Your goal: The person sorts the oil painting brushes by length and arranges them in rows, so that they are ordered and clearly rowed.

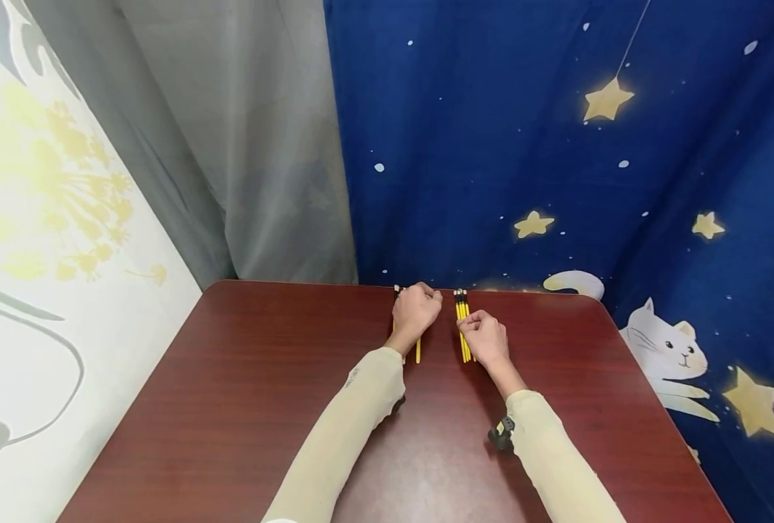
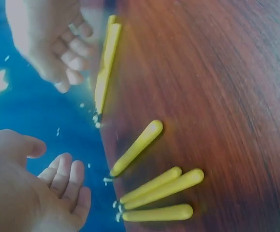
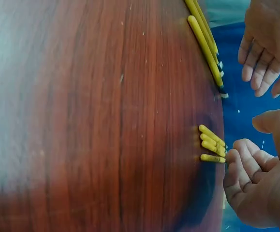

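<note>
Dark blue cloth printed with stars and a white cat point(image 1: 671, 349) hangs behind a reddish-brown tabletop point(image 1: 243, 407), with a grey curtain point(image 1: 243, 145) to its left. From the head view, both arms in beige sleeves reach to the far edge of the tabletop, where two groups of yellow pencils lie. The left hand point(image 1: 415, 311) rests over the left pencils point(image 1: 417, 351), knuckles up, its fingers curled loosely. The right hand point(image 1: 485, 338) lies on the right pencils point(image 1: 461, 312), which point toward the far edge; their dark tips stick out beyond the fingers. From the left wrist view, the left hand point(image 2: 43, 193) hovers just off the table edge with fingers point(image 2: 65, 174) loosely bent and holding nothing, while four loose pencils point(image 2: 154, 191) fan out on the wood just beside it and the other bundle point(image 2: 106, 67) lies farther off near the right hand point(image 2: 50, 43). From the right wrist view, the right hand point(image 3: 260, 183) sits beside the short visible ends of its pencils point(image 3: 211, 145), fingers point(image 3: 241, 164) bent and relaxed, gripping nothing.
</note>
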Demonstrator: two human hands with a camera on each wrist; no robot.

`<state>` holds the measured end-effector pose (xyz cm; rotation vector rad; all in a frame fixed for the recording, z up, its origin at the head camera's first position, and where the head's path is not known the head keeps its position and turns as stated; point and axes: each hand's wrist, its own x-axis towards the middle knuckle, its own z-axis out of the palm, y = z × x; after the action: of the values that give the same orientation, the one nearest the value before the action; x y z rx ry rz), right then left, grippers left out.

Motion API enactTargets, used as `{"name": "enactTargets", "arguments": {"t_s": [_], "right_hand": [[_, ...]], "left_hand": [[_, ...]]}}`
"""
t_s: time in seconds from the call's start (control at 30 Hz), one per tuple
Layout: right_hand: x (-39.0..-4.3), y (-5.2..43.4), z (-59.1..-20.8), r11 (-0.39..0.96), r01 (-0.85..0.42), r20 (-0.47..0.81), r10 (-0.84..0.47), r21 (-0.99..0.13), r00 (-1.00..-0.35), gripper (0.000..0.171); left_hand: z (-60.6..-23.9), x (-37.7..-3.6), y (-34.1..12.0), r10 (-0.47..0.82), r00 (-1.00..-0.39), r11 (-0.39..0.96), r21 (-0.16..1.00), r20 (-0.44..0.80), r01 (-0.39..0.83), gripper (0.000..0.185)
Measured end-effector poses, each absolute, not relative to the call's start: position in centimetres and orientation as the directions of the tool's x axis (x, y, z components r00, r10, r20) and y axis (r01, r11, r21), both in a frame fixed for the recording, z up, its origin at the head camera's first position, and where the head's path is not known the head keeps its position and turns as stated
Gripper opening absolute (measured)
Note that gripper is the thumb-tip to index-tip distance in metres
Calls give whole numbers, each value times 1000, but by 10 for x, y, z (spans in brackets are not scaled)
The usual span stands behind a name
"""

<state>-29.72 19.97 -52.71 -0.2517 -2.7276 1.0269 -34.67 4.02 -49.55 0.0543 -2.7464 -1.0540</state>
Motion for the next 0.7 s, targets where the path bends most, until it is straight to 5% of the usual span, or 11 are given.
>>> {"name": "enactTargets", "arguments": {"t_s": [0.3,0.7], "right_hand": [[-294,190,-529,761,66,168,225,-645,-960,18],[-295,153,-531,810,52,188,197,-584,-962,23]], "left_hand": [[-499,-352,-9,-191,-978,697,714,85,-74,19],[-506,-350,-50,-147,-989,771,627,3,-113,24]]}}
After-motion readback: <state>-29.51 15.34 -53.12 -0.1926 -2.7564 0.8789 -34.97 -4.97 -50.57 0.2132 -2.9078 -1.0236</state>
